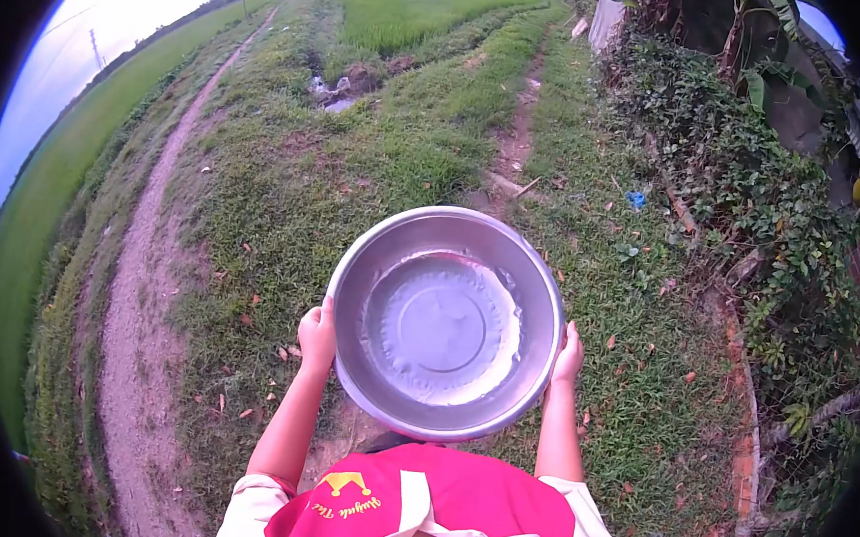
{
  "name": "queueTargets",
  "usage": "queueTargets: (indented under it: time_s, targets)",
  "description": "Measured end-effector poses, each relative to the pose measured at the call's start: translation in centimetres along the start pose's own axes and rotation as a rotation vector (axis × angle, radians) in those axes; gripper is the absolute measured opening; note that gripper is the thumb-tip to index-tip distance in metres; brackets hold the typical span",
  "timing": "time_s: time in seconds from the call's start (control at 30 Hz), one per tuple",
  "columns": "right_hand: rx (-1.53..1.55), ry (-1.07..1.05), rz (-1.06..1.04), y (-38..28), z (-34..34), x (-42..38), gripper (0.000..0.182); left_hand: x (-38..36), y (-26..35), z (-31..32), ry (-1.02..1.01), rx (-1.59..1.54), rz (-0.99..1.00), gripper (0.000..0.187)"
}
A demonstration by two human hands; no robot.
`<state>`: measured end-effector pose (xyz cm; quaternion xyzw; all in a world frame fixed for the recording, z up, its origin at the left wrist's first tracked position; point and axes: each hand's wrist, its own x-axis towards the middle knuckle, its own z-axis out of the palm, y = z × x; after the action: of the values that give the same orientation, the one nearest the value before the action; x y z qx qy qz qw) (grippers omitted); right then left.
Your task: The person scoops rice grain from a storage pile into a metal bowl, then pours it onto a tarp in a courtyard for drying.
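Note:
A wide round metal basin [444, 321] is held out in front of my body, its inside facing up toward the camera. Its bottom looks dented, with a ring mark in the middle, and shows nothing solid lying in it. My left hand [317, 337] grips the rim on the left side, thumb near the edge. On the opposite side my right hand [569, 354] holds the rim. Most fingers of both hands are hidden behind the basin. Below it is a pink apron [465, 497] over a light shirt.
Grass [266, 219] with scattered dry leaves surrounds me. A dirt path [144, 281] runs along the left, and a narrow trail [520, 126] leads ahead. Water [340, 104] lies in a ditch beyond. Shrubs [750, 180] and a brick edging [743, 426] line the right.

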<state>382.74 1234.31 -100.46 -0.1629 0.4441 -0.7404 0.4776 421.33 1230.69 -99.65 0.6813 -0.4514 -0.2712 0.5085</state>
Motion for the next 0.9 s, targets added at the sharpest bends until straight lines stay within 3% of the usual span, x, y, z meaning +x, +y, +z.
queueTargets:
  time_s: [0.07, 0.2, 0.3, 0.43, 0.47, 0.5, 0.67, 0.73, 0.77, 0.9]
  targets:
    - [-0.042, 0.07, 0.025, -0.2, 2.9, 7.4, 0.029, 6.8, 1.8, 6.3, 0.049, -0.018, 0.051, 0.047]
    - [-0.045, 0.159, 0.005, -0.1, 4.1, 22.1, 0.031, 19.3, 6.2, 17.6, -0.212, -0.022, -0.076, 0.047]
    - [-0.034, 0.149, 0.002, 0.2, 5.4, 34.0, 0.035, 27.8, 7.0, 29.6, -0.198, 0.04, 0.055, 0.048]
    - [-0.032, 0.201, 0.017, 4.5, 4.9, 52.7, 0.035, 39.1, 5.7, 44.3, -0.306, -0.04, -0.065, 0.047]
    - [0.057, 0.157, -0.019, 4.7, 6.4, 57.2, 0.036, 42.6, 4.0, 48.5, -0.217, 0.01, 0.015, 0.047]
    - [0.058, 0.15, -0.047, 4.1, 8.8, 61.9, 0.036, 46.0, 6.4, 52.1, -0.214, 0.044, 0.037, 0.046]
    - [0.079, 0.226, 0.08, 3.8, 12.0, 81.2, 0.036, 58.8, 9.1, 64.2, -0.29, -0.029, -0.035, 0.049]
    - [0.014, 0.106, 0.016, 4.3, 14.4, 89.9, 0.035, 64.4, 10.9, 69.4, -0.205, 0.168, 0.041, 0.049]
    - [-0.062, 0.099, -0.051, 5.1, 15.3, 94.6, 0.033, 67.7, 11.5, 71.9, -0.258, 0.277, -0.011, 0.049]
    - [-0.191, 0.137, -0.017, 7.6, 18.6, 111.8, 0.033, 80.4, 9.9, 85.8, -0.21, 0.184, 0.014, 0.048]
